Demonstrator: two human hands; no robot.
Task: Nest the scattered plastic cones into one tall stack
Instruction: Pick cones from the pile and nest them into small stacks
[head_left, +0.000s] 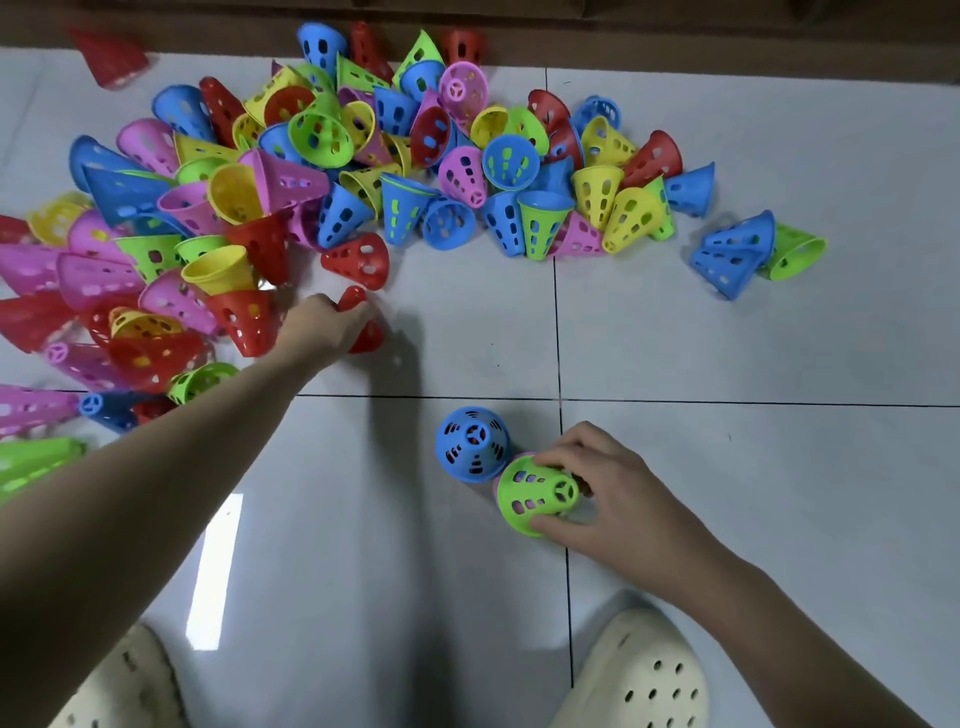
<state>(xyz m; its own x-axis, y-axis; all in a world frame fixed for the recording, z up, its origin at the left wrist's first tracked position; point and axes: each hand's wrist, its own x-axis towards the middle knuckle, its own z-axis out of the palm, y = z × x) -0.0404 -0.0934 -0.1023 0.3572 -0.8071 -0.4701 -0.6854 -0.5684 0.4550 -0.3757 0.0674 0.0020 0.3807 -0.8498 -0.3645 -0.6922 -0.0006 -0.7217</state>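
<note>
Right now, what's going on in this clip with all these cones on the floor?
A person crouches over a tiled floor. The left hand grips a red cone at the edge of the big mixed pile. The right hand holds a green cone, seemingly with a pink one nested under it, beside a blue cone standing upright. No tall stack yet.

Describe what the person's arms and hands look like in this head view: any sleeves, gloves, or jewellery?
Both forearms are bare right to the frame edges, with no sleeve in view. The left hand and the right hand wear no gloves, and no rings, watch or wristband show on either. Nails cannot be made out clearly. The only clothing in view is a pair of cream perforated clogs on the feet.
</note>
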